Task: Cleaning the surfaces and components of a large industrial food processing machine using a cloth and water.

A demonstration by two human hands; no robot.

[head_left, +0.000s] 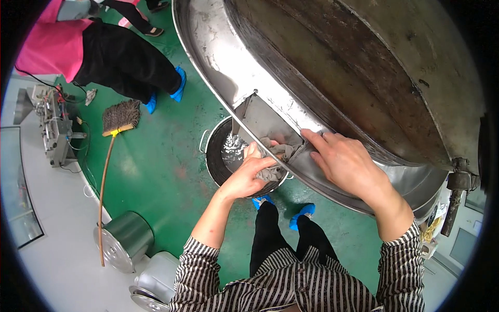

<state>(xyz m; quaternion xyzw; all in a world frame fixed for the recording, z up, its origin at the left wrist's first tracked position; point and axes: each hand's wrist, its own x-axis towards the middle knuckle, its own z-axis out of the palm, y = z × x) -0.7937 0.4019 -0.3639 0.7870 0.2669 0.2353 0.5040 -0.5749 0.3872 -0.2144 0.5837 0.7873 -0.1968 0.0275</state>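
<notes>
Cloth (270,176), grey and crumpled, is bunching at the fingertips of the left hand (244,178), partly below the rim of the steel trough (221,49) and partly showing through the square opening (267,125) ahead of that hand. From where I'm standing, the left hand is pinching the cloth, its index finger lying along the top, though the rim is hiding some of the grip. The right hand (347,162) is resting inside the trough with nothing in it, fingers loosely spread and thumb apart, the index fingertip touching the near edge of the opening. Directly beneath the left hand, a two-handled pot (212,165) is standing on the green floor (171,177), water (234,147) glinting in it. The step in hand is looking to me like wiping around the opening, with the right hand steadying. The next move, I'm judging, is calling for a firm hold on the cloth along that edge, the right fingertips staying clear of the metal corner.
</notes>
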